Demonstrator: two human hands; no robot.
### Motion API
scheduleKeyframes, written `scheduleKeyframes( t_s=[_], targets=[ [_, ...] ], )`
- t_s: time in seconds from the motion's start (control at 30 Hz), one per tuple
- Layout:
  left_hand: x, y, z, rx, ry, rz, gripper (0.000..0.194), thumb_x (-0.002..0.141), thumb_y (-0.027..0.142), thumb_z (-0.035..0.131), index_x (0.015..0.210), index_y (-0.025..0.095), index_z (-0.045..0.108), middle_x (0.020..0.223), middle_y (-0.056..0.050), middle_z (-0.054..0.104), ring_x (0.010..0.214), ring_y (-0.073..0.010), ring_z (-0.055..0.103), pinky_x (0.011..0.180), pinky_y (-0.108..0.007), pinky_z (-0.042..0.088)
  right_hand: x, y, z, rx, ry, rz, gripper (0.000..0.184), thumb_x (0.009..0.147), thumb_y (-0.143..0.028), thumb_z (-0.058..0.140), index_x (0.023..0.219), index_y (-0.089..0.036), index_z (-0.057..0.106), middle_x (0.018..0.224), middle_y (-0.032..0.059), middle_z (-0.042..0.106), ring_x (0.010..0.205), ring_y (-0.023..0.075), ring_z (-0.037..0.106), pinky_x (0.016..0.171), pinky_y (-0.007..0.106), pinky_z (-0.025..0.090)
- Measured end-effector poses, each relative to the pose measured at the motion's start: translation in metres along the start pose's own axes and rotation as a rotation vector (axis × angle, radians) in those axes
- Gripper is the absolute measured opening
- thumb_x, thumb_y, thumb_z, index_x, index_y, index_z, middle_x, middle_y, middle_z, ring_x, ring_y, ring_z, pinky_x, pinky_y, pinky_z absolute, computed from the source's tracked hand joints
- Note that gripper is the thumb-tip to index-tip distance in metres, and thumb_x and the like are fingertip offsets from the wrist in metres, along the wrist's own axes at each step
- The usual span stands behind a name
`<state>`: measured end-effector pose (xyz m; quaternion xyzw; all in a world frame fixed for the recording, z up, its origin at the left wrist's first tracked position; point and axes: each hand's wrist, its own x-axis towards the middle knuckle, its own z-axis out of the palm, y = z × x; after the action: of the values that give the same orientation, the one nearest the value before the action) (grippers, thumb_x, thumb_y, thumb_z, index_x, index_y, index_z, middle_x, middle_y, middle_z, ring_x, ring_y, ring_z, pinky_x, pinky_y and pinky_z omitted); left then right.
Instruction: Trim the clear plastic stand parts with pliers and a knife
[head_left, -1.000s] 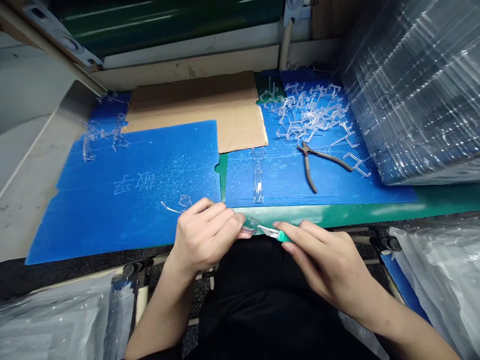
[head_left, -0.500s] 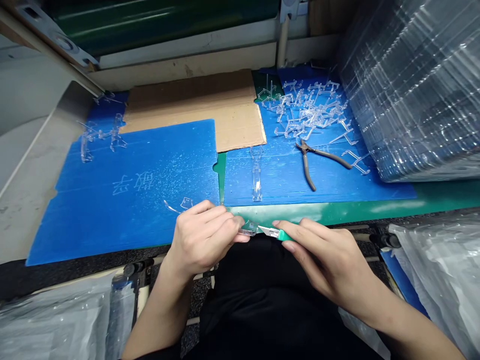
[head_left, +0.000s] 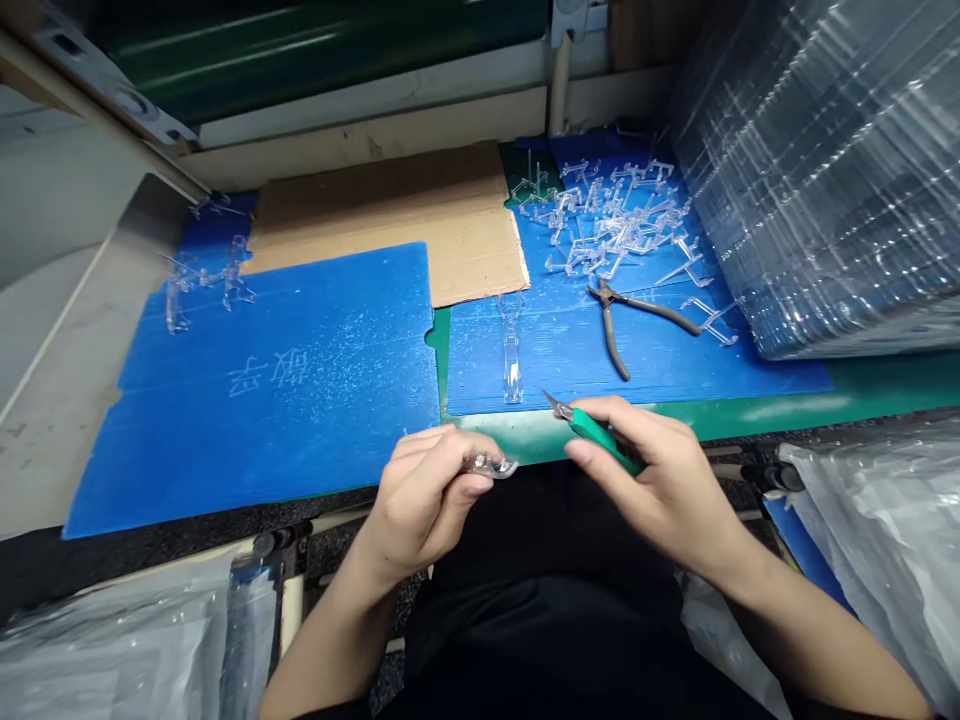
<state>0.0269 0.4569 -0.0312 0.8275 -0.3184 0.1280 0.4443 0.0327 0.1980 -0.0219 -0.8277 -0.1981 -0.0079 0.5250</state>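
Item: your left hand (head_left: 424,495), fingers clenched on a small clear plastic part (head_left: 489,465). Item: your right hand (head_left: 660,470), fingers gripping a green-handled steel craft knife (head_left: 596,435). Ahead of the right fingers: grey-handled steel pliers (head_left: 611,315) on a blue corrugated plastic sheet (head_left: 555,360), below a heap of clear plastic stands (head_left: 607,215).

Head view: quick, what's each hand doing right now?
Left hand: closed, holding a small clear plastic piece.
Right hand: closed, holding a green-handled craft knife.
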Motion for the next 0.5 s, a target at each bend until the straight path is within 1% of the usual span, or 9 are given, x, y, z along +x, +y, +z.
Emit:
scheduleKeyframes(
  t_s=[0.1,0.17,0.23,0.3,0.4,0.5],
  targets=[
    [-0.005,0.004,0.016,-0.135,0.076,-0.096,0.023,0.115,0.037,0.05,0.11,0.021,0.065,0.08,-0.002,0.068,0.069,-0.0149,0.065,0.069,-0.029,0.051,0.004,-0.013,0.016,0.468,-0.054,0.158,0.03,0.093,-0.035,0.089,0.116,-0.023,0.075,0.085,-0.0024,0.072,0.067,0.0119,0.063,0.064,0.024,0.054],
    [-0.008,0.008,0.025,-0.157,0.122,-0.103,0.023,0.115,0.038,0.05,0.109,0.021,0.065,0.077,-0.001,0.065,0.066,-0.0139,0.062,0.068,-0.029,0.052,0.007,-0.021,0.024,0.677,-0.045,0.187,0.026,0.088,-0.031,0.093,0.107,-0.021,0.078,0.08,-0.0035,0.072,0.059,0.0089,0.058,0.058,0.021,0.051],
    [-0.009,0.01,0.032,-0.173,0.158,-0.084,0.024,0.114,0.041,0.051,0.107,0.022,0.064,0.076,0.0,0.063,0.065,-0.0139,0.06,0.066,-0.029,0.051,0.009,-0.026,0.028,0.723,0.007,0.174,0.016,0.086,-0.025,0.093,0.097,-0.02,0.082,0.078,-0.0026,0.075,0.057,0.0079,0.058,0.059,0.021,0.052],
    [-0.009,0.01,0.036,-0.196,0.169,-0.07,0.025,0.113,0.043,0.052,0.105,0.022,0.063,0.074,0.0,0.061,0.066,-0.015,0.06,0.065,-0.03,0.05,0.009,-0.028,0.029,0.689,0.055,0.164,0.011,0.085,-0.024,0.093,0.091,-0.021,0.085,0.08,-0.0007,0.078,0.059,0.0094,0.061,0.062,0.023,0.055],
    [-0.01,0.009,0.038,-0.211,0.168,-0.041,0.024,0.113,0.042,0.053,0.106,0.022,0.062,0.075,0.0,0.061,0.067,-0.0154,0.058,0.065,-0.032,0.049,0.006,-0.028,0.027,0.648,0.072,0.151,0.009,0.084,-0.025,0.094,0.089,-0.022,0.087,0.081,0.0007,0.081,0.06,0.0114,0.065,0.062,0.024,0.056],
    [-0.009,0.007,0.039,-0.214,0.175,-0.001,0.02,0.113,0.038,0.055,0.107,0.02,0.062,0.078,-0.001,0.063,0.067,-0.0142,0.056,0.067,-0.033,0.048,0.003,-0.027,0.027,0.612,0.085,0.11,0.009,0.084,-0.02,0.094,0.09,-0.022,0.088,0.08,-0.0004,0.081,0.061,0.0106,0.065,0.06,0.022,0.053]
  ],
)
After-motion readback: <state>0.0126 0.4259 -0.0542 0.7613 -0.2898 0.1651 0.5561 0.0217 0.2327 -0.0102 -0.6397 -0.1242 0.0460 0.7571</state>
